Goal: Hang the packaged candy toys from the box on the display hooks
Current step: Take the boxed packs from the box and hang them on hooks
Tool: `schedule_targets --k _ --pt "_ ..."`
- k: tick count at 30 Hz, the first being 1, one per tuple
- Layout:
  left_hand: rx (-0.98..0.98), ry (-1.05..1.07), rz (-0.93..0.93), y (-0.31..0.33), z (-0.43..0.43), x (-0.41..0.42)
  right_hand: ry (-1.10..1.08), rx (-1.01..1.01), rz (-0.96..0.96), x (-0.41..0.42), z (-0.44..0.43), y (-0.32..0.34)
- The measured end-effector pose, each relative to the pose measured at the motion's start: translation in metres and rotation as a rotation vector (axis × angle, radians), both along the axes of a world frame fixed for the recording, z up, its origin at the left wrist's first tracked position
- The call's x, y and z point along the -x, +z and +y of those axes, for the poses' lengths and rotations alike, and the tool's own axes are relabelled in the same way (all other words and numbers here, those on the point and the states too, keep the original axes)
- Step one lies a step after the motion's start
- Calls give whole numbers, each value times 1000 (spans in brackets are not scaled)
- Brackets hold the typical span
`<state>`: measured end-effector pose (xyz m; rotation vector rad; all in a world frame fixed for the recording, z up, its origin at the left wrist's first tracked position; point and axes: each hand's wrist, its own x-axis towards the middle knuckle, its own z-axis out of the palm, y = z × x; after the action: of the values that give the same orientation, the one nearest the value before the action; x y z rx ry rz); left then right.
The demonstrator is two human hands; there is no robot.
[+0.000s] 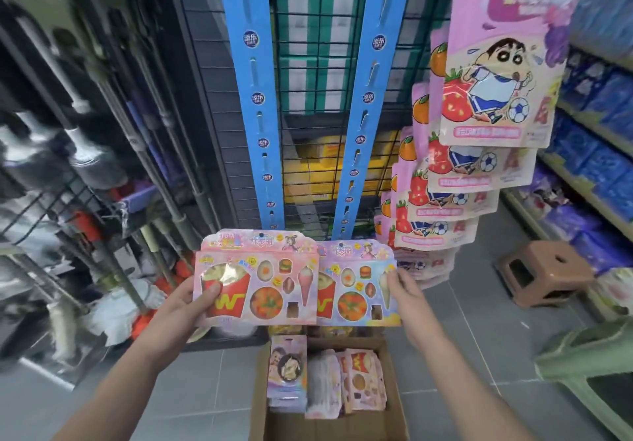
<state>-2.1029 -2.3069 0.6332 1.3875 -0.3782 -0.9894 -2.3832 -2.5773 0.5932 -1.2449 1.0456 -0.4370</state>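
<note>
left hand (191, 298) grips glossy pink card pack (257, 279) | right hand (404, 286) pinches lilac pack (359, 286) — cardboard box (394, 406) below

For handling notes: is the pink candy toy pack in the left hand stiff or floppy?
Probably stiff: the pink pack sits flat though the left hand pinches only its edge. Likely light, held one-handed. Glossy front may slip.

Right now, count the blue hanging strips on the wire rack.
2. One blue strip hangs above the pack in the left hand; the other blue strip hangs further right, beside the pink bags. None seems hidden.
</note>
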Motion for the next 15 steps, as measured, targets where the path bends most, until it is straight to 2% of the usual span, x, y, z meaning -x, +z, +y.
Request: schedule_targets --k 8,15 --pt "-35 -7 -15 -5 -4 -11 1 8 16 -29 -17 -13" --pt "-92 -5 -1 -14 -8 -27 -116 -8 43 -49 -32 -25"
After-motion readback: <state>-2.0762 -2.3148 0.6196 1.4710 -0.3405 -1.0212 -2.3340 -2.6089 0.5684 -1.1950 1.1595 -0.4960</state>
